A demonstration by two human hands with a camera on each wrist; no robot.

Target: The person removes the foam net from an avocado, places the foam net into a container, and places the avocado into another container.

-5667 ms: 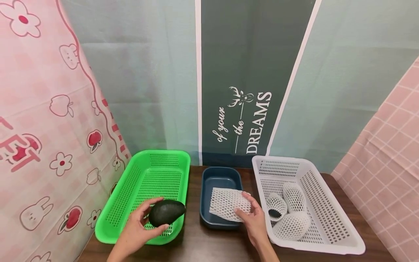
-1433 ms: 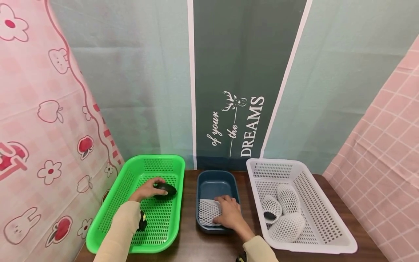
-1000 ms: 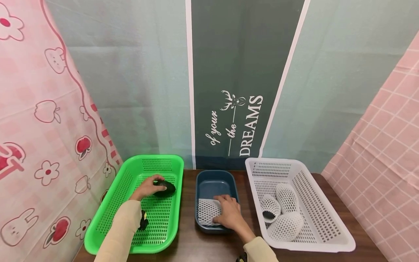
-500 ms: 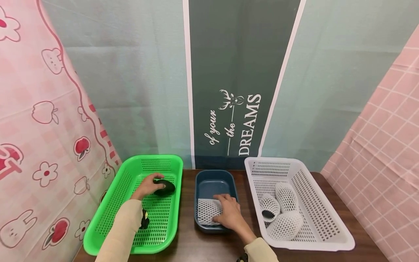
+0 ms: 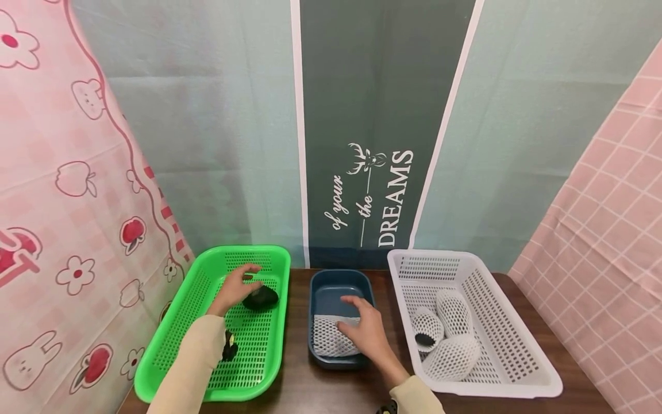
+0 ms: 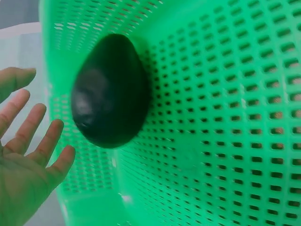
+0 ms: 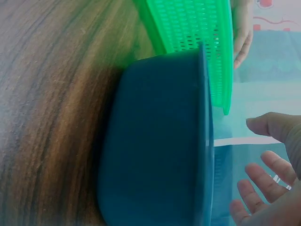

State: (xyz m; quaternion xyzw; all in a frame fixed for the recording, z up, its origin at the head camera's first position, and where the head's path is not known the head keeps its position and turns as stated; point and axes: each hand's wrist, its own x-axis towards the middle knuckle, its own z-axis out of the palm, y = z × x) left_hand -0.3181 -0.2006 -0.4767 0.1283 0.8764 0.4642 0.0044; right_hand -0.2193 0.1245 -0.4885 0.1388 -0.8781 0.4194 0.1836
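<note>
A dark avocado [image 5: 262, 300] rests in the green basket [image 5: 248, 359]. My left hand [image 5: 234, 290] hovers just beside and over it, thumb and fingers spread; the left wrist view shows a gap between the fingers and the avocado [image 6: 110, 92]. In the blue container [image 5: 338, 298] lies a white foam fruit net [image 5: 331, 338], flat at the near end. Above that net is my right hand [image 5: 368, 330], fingers parted and holding nothing. The right wrist view has the blue container's side [image 7: 155, 141] hiding the net.
On the right stands a white basket [image 5: 512, 345] with several net-wrapped fruits [image 5: 450, 356]; a dark end pokes out of one. Brown table [image 5: 302, 345] shows between the containers. Curtains hang close behind and at both sides.
Earlier my left hand held the avocado up and my right hand the net. Both were set down in their containers. In the last half second both hands let go and lifted slightly.
</note>
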